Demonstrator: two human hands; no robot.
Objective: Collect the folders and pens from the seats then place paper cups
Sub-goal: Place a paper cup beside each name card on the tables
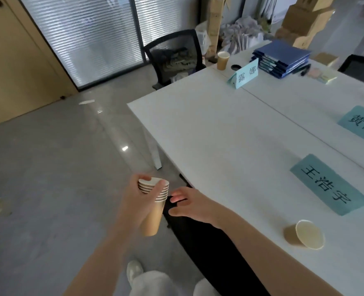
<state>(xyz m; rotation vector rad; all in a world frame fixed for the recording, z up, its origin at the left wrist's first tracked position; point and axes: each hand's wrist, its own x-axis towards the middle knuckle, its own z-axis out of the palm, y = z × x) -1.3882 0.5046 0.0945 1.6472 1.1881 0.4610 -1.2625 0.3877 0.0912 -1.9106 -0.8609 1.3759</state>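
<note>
My left hand (pixel 137 201) grips a stack of several brown paper cups (pixel 153 210), held off the table's near left edge above the floor. My right hand (pixel 189 205) hovers just right of the stack, fingers spread, holding nothing. One paper cup (pixel 304 235) stands on the white table (pixel 219 135) near a teal name card (pixel 329 184). Another cup (pixel 222 60) stands at the far end beside a standing name card (pixel 244 74). A pile of blue folders (pixel 282 58) lies at the far end, with dark pens (pixel 305 69) next to it.
A black mesh chair (pixel 174 58) with clothes on it stands at the table's far left corner. A second teal name card (pixel 362 124) lies at the right edge. Sticky notes (pixel 324 76) sit beside the pens. Cardboard boxes (pixel 305 22) are stacked behind. A black chair back (pixel 208 242) is under my right arm.
</note>
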